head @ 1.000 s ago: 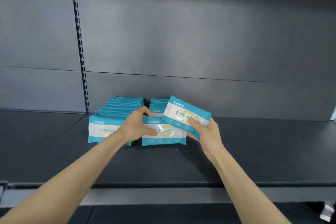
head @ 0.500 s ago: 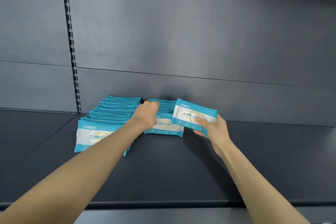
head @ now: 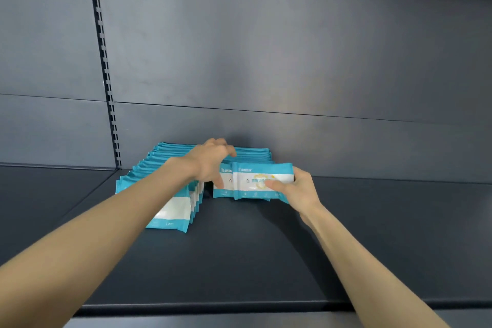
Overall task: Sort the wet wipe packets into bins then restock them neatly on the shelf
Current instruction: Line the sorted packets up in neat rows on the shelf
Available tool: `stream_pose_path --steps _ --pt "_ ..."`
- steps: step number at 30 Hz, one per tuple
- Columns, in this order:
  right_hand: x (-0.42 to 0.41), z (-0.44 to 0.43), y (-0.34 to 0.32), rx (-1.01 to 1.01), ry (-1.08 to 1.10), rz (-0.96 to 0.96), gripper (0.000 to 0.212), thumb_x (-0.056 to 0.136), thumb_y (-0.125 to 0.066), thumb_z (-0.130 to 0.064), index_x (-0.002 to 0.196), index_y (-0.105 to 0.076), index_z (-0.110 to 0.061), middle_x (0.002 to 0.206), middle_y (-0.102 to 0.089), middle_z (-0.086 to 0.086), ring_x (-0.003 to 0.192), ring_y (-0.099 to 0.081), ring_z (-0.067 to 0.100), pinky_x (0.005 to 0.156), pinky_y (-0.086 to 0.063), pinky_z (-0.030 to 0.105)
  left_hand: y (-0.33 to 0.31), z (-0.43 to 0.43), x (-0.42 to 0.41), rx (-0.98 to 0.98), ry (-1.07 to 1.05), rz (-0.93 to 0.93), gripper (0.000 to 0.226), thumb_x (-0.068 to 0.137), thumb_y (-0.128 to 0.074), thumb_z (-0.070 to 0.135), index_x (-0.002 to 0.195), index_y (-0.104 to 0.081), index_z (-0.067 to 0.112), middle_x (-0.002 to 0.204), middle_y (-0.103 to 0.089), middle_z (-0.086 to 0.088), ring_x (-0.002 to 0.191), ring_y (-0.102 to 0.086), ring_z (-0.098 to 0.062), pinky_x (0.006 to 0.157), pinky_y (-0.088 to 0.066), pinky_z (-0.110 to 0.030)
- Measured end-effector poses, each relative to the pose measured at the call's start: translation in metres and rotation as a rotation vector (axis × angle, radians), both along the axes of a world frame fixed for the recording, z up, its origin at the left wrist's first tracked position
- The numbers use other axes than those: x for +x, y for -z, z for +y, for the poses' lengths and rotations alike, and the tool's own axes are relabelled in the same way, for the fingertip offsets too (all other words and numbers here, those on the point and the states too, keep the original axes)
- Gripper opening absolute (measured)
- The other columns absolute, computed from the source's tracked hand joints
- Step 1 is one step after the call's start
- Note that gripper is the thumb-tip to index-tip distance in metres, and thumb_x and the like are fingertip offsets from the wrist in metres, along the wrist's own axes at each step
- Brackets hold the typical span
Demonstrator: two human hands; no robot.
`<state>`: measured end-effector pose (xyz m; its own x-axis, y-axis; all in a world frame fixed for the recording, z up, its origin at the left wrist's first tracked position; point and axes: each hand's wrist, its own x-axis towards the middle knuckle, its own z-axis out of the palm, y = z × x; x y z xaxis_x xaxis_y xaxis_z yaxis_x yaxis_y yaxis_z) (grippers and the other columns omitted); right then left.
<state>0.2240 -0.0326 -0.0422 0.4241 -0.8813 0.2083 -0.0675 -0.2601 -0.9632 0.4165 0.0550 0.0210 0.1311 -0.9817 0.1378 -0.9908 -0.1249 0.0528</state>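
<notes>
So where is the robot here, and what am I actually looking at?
There is no robot. A person wears one camera on the head, looking forward and down, so you see their own two bare arms reaching out. The dark shelf holds blue-and-white wet wipe packets standing in two rows: a long row on the left and a shorter row beside it, close to the back panel. The left hand holds the shorter row, with its thumb on the front packet and its fingers curled over the tops. The right hand grips a single packet upright against the front of that row, seemingly adding it.
</notes>
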Motion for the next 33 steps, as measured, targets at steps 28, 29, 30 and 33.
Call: stream_pose_path --steps 28,29,30,33 --pt "0.027 -0.022 -0.005 -0.789 -0.017 0.987 0.087 0.085 -0.070 -0.028 0.152 -0.015 -0.023 0.160 -0.012 -0.002 0.144 -0.021 0.017 0.116 -0.012 0.035 0.025 -0.019 -0.009 0.116 0.029 -0.464 0.081 0.094 -0.052 0.040 0.149 -0.008 0.000 0.157 -0.013 -0.017 0.145 -0.014 -0.027 0.116 -0.022 -0.042" --pt "0.027 -0.023 -0.006 -0.792 -0.019 0.987 0.087 0.084 -0.070 -0.027 0.152 -0.015 -0.022 0.160 -0.013 -0.002 0.144 -0.022 0.017 0.116 -0.013 0.034 0.025 -0.020 -0.010 0.115 0.027 -0.478 0.079 0.093 -0.052 0.041 0.149 -0.012 0.000 0.155 -0.019 -0.017 0.143 -0.021 -0.028 0.114 -0.027 -0.042" --pt "0.027 -0.023 -0.006 -0.794 -0.020 0.988 0.087 0.084 -0.070 -0.027 0.152 -0.016 -0.022 0.160 -0.013 -0.002 0.144 -0.023 0.017 0.116 -0.014 0.034 0.025 -0.022 -0.010 0.111 0.023 -0.490 0.077 0.093 -0.053 0.041 0.147 -0.017 0.000 0.152 -0.027 -0.017 0.140 -0.028 -0.029 0.111 -0.031 -0.042" --pt "0.028 -0.022 -0.008 -0.804 -0.012 1.003 0.087 0.085 -0.070 -0.027 0.152 -0.016 -0.022 0.160 -0.014 -0.002 0.143 -0.025 0.019 0.115 -0.015 0.035 0.026 -0.026 -0.012 0.105 0.002 -0.528 0.073 0.092 -0.054 0.042 0.144 -0.023 0.001 0.145 -0.037 -0.015 0.134 -0.037 -0.029 0.106 -0.037 -0.041"
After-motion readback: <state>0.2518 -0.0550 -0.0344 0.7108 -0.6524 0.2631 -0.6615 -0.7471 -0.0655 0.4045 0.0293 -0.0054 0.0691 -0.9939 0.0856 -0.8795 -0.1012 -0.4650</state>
